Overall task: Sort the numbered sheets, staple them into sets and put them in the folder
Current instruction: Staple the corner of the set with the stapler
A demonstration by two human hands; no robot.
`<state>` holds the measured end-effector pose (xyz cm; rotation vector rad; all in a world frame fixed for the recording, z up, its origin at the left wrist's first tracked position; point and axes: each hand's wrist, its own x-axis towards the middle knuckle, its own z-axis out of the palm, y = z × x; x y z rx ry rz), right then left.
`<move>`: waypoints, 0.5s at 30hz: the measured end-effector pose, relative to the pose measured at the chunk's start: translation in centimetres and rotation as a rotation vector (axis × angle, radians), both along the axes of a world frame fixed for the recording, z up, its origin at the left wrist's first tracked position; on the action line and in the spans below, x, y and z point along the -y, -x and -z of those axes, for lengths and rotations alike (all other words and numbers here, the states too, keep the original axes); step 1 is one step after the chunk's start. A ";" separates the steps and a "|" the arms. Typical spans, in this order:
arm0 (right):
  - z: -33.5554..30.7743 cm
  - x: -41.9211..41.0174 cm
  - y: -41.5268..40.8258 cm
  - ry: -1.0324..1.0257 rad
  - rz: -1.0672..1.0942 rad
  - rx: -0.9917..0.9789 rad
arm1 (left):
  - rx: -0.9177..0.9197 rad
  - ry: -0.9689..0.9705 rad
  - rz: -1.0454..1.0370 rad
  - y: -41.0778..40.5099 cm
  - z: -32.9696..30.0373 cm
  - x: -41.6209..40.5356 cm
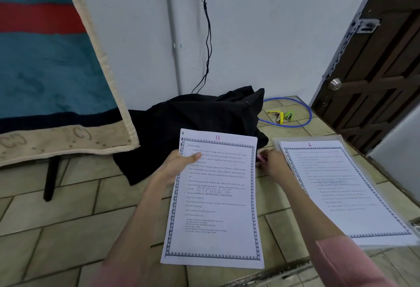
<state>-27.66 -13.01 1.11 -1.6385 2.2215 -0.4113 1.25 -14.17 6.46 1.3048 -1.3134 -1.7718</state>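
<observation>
Progress: we judge the sorting well under way; staples show along the left edge of the white bordered set numbered 11 (213,198).
Left to do: this set is not yet in the clear plastic folder (411,244), where the sheet numbered 6 (341,186) lies on the tiled floor (68,218).
Left grip (179,164): we pinch set 11 at its upper left edge, thumb on top.
Right grip (272,164): beside the folder's corner, touching something pink; we cannot tell whether it grasps.
Staplers (281,116): well apart, by the black cloth (193,123).

Left hand (179,164) pinching sheet 11 (213,198), right hand (271,161) beside folder (345,186) — sheet 6 on top
</observation>
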 end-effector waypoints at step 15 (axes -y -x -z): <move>-14.5 -1.4 -5.5 0.289 -0.079 1.837 | 0.019 0.139 -0.017 0.2 -1.5 -1.7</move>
